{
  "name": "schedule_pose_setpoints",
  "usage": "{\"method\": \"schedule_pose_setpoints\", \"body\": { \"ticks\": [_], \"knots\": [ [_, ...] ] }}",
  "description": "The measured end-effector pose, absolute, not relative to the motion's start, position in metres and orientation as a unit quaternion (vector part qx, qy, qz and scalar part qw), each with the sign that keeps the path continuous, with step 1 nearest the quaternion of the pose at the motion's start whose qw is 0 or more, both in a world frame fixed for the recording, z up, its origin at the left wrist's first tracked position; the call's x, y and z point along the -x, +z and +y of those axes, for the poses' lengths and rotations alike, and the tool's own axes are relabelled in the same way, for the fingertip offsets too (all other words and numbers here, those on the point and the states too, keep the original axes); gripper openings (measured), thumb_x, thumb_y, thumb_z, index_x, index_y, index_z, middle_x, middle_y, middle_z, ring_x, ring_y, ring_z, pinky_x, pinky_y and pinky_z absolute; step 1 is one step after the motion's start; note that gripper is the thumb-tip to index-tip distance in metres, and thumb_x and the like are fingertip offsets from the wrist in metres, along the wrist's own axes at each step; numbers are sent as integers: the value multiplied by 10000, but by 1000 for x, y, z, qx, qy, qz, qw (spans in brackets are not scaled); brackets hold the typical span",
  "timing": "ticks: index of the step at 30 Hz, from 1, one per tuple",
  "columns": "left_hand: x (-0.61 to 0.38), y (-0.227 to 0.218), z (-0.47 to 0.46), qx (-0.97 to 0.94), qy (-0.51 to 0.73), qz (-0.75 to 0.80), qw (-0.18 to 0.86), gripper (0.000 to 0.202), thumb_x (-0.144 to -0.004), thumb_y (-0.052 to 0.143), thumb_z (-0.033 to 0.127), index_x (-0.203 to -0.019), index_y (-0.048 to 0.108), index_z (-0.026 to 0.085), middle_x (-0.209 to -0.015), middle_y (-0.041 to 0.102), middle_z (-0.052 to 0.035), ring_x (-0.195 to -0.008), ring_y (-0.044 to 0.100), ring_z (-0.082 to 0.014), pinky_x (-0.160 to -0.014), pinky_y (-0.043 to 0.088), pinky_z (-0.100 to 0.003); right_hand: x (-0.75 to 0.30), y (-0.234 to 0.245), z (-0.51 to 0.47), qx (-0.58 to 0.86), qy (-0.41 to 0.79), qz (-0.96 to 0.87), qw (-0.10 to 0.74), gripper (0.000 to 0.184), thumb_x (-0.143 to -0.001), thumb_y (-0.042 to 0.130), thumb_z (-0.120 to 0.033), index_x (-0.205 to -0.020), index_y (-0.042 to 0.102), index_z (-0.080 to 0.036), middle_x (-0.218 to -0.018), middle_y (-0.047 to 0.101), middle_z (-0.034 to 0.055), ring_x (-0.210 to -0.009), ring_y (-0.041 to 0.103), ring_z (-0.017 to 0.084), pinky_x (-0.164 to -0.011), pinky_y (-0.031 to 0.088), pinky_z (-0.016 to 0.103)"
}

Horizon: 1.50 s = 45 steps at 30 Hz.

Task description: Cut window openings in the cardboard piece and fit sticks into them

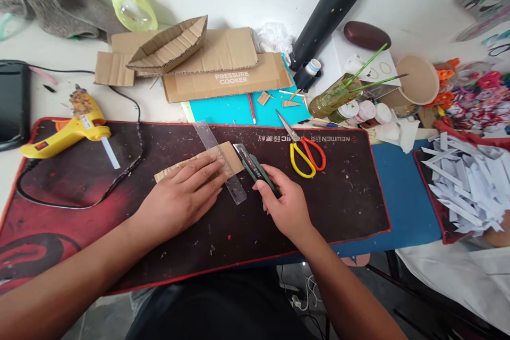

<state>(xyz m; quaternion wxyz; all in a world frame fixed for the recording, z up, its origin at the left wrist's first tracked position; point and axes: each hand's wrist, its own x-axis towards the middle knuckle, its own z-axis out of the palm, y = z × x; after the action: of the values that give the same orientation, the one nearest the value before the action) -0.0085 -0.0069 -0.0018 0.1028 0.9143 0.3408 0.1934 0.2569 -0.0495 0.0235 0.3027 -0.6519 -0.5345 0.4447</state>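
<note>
- While pressing ruler (237,191) and cardboard (231,159) flat on the mat (258,234) with a spread left hand (181,188), gripping a cutter (255,169) tight in the right hand (286,202)
- Holding it right by the cardboard's right end, can't tell if touching
- Also on the mat: scissors (298,144) far right of the cutter, glue gun (82,127) over left
- Far side: tilted thermos (326,18)
</note>
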Motion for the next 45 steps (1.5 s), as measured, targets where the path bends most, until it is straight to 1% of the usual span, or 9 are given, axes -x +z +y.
{"method": "schedule_pose_setpoints", "body": {
  "ticks": [5,8,13,25,36,42,45],
  "knots": [
    [8,1,-6,-917,191,338,88,389,-1065,597,225,-1442,689,230,-1576,635,-113,-1531,520,-344,-1226,497,-518,-257,23,-49,649,440,-540,306,363,-1050,613,-412,-1358,718,-252,-1011,816,73,-699,735,192,-562,572,273],
    [7,3,-6,-919,181,338,86,379,-1067,587,226,-1430,695,199,-1604,604,-140,-1555,488,-354,-1245,479,-531,-257,23,-49,648,437,-542,308,361,-1049,616,-407,-1357,717,-249,-1003,817,70,-703,739,191,-571,577,273],
    [7,3,-5,-923,181,329,84,378,-1064,590,218,-1421,695,149,-1593,608,-174,-1557,485,-354,-1271,461,-541,-257,22,-49,650,435,-542,306,356,-1050,615,-404,-1357,715,-255,-1013,819,71,-716,748,198,-574,582,279],
    [7,3,-5,-920,186,333,85,386,-1069,574,204,-1435,693,172,-1588,617,-152,-1560,482,-333,-1275,473,-532,-256,22,-49,651,432,-543,307,350,-1047,618,-395,-1356,716,-263,-1010,819,67,-753,761,209,-602,599,289],
    [7,3,-5,-920,190,330,93,407,-1066,579,196,-1462,666,164,-1597,607,-159,-1570,465,-338,-1281,468,-549,-257,21,-50,647,435,-544,309,353,-1049,616,-392,-1364,714,-266,-1005,815,64,-726,751,198,-556,573,268],
    [7,3,-6,-919,190,331,96,413,-1062,584,190,-1467,658,161,-1604,597,-168,-1572,463,-339,-1279,469,-550,-257,22,-49,648,434,-544,312,350,-1047,614,-396,-1352,719,-258,-992,814,64,-716,749,196,-566,581,270],
    [7,3,-5,-922,190,326,88,401,-1056,596,182,-1449,665,140,-1598,600,-181,-1570,466,-343,-1282,465,-541,-257,22,-49,648,432,-546,311,355,-1048,613,-406,-1351,715,-251,-1000,814,67,-714,747,193,-576,586,271]
  ]
}}
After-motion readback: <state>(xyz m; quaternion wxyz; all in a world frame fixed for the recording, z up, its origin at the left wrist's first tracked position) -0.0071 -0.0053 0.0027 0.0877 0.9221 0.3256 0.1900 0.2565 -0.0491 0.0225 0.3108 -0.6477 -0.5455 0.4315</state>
